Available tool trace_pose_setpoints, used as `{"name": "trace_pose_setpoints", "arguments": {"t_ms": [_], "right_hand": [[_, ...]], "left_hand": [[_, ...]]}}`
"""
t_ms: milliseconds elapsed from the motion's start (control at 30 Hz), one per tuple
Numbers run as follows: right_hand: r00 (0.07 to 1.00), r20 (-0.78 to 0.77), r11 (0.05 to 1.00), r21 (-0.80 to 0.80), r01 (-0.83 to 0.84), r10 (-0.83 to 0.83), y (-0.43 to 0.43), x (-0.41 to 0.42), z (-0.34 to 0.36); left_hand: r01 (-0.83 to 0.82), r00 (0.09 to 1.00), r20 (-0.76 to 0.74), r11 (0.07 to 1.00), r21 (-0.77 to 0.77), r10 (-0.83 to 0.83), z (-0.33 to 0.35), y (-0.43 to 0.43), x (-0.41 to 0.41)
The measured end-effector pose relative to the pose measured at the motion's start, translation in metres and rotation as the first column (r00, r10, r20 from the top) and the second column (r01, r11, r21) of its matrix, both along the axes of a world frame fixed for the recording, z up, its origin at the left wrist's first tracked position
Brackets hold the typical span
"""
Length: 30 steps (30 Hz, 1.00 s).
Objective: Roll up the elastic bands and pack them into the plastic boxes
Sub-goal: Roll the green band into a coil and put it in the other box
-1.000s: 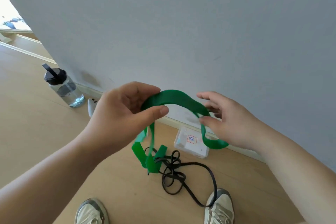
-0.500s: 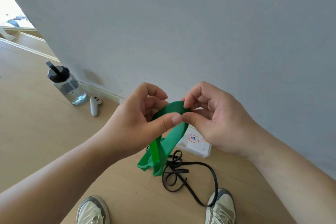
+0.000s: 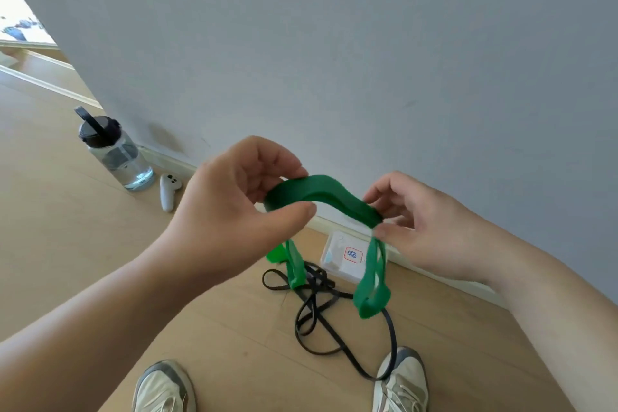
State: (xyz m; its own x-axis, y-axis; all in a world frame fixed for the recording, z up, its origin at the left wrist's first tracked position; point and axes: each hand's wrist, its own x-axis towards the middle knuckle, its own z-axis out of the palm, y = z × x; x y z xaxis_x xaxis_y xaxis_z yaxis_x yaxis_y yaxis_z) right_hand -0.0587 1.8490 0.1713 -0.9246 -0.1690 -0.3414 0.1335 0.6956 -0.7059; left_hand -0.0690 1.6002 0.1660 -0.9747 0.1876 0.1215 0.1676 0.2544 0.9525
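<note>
— Green elastic band [image 3: 322, 192], lifted clear of a wooden floor [image 3: 67, 244] in front of a grey wall [image 3: 368, 60]: what do we say of it?

— We say it arches between two bare hands, and on each side its slack hangs down in loops. The left hand [image 3: 234, 211] pinches one side of the arch between the thumb and curled fingers [image 3: 277, 160]. The right hand [image 3: 431, 227] pinches the other side, thumb against fingertips. Both hands are closed on the band.

— And the rest of the job?

— We note a clear plastic box [image 3: 334, 264] with a red-bordered label, lying on the floor against the skirting board, below the band and between the hands. We cannot tell what it holds. A black elastic band [image 3: 321, 308] sprawls in a loose tangle just in front of the box, one long loop reaching the right shoe [image 3: 401, 381]. The left shoe [image 3: 164, 385] stands apart from it.

— Anything else for our readers?

— To the left, by the wall, we see a water bottle [image 3: 113, 150] with a dark cap standing upright, and a white controller [image 3: 169, 191] lying just beside it.
</note>
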Motion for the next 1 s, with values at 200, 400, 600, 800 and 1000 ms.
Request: {"name": "trace_pose_setpoints", "arguments": {"t_ms": [200,400,600,800,1000], "right_hand": [[0.988,-0.145,0.903,-0.430,-0.022,-0.045,-0.029,0.006,0.004],[0.939,-0.331,0.957,-0.289,-0.010,-0.090,-0.037,0.010,0.006],[0.929,-0.351,0.952,-0.305,0.009,-0.121,-0.030,0.010,0.005],[0.880,-0.408,0.935,-0.339,0.099,-0.242,-0.015,0.008,0.007],[0.875,-0.347,0.857,-0.498,0.133,-0.337,-0.027,0.010,-0.002]], "left_hand": [[0.066,0.995,-0.071,0.998,0.003,-0.065,0.000,0.011,0.010],[0.105,0.975,-0.172,0.976,-0.192,-0.139,-0.022,0.007,0.003],[0.116,0.992,-0.008,0.952,-0.285,-0.123,-0.050,0.006,0.005],[0.127,0.991,0.078,0.948,-0.293,-0.109,-0.058,0.008,0.005],[0.131,0.991,0.006,0.974,-0.187,-0.132,-0.053,0.035,0.012]]}}
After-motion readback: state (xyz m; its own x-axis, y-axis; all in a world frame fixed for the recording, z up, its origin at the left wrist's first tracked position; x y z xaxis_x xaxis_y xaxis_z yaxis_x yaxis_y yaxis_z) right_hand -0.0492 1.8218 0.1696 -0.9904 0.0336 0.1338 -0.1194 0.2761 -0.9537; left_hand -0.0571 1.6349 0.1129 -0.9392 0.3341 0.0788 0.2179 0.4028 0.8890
